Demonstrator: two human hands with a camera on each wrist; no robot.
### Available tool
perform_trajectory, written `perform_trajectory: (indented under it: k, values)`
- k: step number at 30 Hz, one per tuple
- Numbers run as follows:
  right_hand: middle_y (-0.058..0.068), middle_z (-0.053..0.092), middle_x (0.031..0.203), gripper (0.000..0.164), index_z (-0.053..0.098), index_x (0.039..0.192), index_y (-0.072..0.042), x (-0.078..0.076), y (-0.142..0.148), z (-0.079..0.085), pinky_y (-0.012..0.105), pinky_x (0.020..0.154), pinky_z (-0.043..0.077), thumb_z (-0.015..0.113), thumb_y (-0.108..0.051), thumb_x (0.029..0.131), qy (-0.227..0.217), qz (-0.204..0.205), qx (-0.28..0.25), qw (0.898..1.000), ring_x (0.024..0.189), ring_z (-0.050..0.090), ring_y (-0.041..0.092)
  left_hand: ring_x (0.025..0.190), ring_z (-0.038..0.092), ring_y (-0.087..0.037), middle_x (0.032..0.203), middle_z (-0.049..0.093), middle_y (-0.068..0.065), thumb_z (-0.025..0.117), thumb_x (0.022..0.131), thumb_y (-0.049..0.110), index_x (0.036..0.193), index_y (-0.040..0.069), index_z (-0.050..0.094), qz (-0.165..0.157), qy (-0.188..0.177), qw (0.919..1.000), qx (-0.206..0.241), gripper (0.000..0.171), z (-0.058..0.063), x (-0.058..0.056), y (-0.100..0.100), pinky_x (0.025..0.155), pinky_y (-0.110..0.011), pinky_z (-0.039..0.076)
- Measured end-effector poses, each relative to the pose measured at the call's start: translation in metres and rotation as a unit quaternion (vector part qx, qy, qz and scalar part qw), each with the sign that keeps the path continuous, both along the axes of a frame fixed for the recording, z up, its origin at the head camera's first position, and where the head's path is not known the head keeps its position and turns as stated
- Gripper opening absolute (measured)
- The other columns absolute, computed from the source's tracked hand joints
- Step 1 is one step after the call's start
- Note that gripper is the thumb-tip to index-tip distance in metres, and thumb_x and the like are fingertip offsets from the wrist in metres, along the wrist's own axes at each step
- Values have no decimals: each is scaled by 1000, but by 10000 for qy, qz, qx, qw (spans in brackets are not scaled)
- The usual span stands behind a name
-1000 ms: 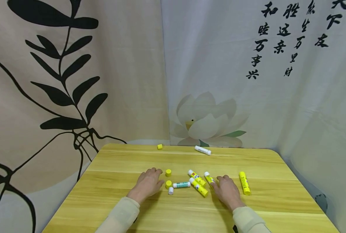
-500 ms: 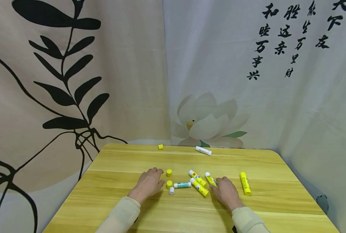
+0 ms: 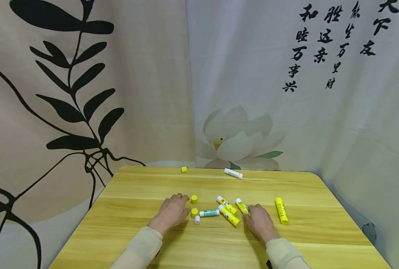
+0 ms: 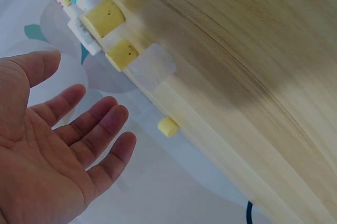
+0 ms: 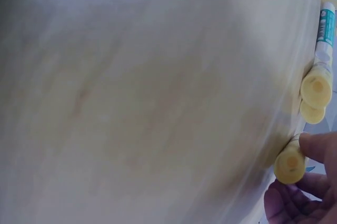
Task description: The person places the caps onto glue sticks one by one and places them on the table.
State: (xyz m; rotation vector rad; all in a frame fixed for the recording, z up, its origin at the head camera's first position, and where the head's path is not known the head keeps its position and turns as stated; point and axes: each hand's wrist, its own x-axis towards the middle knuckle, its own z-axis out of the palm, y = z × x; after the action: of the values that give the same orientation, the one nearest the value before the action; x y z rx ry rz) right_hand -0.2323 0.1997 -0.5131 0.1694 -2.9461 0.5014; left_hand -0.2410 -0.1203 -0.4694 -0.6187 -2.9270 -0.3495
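Observation:
My right hand (image 3: 260, 223) pinches the lower end of a yellow glue stick (image 3: 242, 206) with a white top. In the right wrist view, the thumb lies on one side of this glue stick (image 5: 290, 165) and the fingers on the other. My left hand (image 3: 171, 213) is open, its fingers loosely spread and holding nothing. Just to its right stand two yellow caps (image 3: 194, 199), with a small white cap (image 3: 197, 220) close by. In the left wrist view, the left hand (image 4: 68, 145) shows its palm, and the yellow caps (image 4: 104, 19) are beyond the fingertips.
Between the hands lie a white-and-teal glue stick (image 3: 209, 213) and two yellow glue sticks (image 3: 229, 216) side by side. Another yellow glue stick (image 3: 281, 211) lies right of my right hand. A white glue stick (image 3: 233, 173) and a yellow cap (image 3: 184, 169) are near the table's far edge.
My right hand has shifted very slightly left and nearer along the glue stick. The left hand and the other things stay in place.

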Motion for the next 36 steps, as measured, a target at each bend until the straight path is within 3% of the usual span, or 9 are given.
perform_trajectory:
  k: [10,23,36]
  values:
    - [9,55,79,18,66,95,5,-2,-2,-4,39,60,49,70,-12,90,17,73,-60,10000,67,53,19,99,60,-30,109,63,-13,69,95,27,122,4,64,-21,-92,9999,-55,36,0,-1,2,83,-49,51]
    - [8,53,73,8,63,81,4,-5,-4,3,42,61,50,66,-3,83,95,101,60,9999,66,51,20,96,60,-27,106,64,-10,72,92,26,121,5,65,-183,-68,9996,-219,36,2,-5,6,83,-46,51]
    - [6,52,65,11,56,71,-3,-9,-7,10,43,56,48,64,-1,79,-239,-76,4,9997,60,50,21,92,61,-22,101,64,-3,75,90,22,116,7,67,-409,-169,9982,-410,31,-2,-9,12,80,-41,53]
